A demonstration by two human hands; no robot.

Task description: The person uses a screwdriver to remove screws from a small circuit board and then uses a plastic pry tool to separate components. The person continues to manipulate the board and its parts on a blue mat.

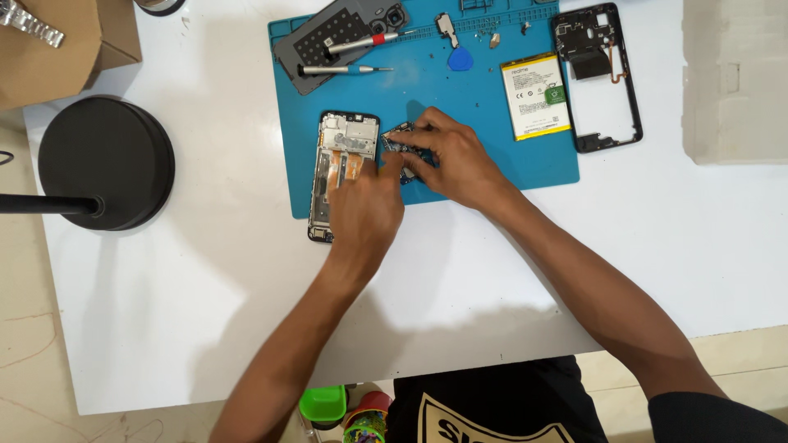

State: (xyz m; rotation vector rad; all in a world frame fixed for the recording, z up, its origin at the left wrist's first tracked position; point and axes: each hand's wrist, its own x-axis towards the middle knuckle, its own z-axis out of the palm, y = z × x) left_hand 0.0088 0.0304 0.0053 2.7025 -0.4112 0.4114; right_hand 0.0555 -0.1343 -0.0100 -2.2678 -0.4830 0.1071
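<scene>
Blue mat (492, 164) on white worktop (205, 312). Battery (535, 96) at 1 o'clock, black frame (632, 98) just beside. Two screwdrivers (345, 70) and blue pick (460, 59) at 12. Black round lamp base (107, 160) at 9. Cardboard box (66, 41) at 10.

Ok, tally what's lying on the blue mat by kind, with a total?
Screwdrivers: 2, one with a red band and one blue-grey
Phone bodies and covers: 2, the opened phone under the left hand and the grey back cover
Batteries: 1
Blue picks: 1
Circuit boards: 1, at the right hand
Total: 7
</scene>
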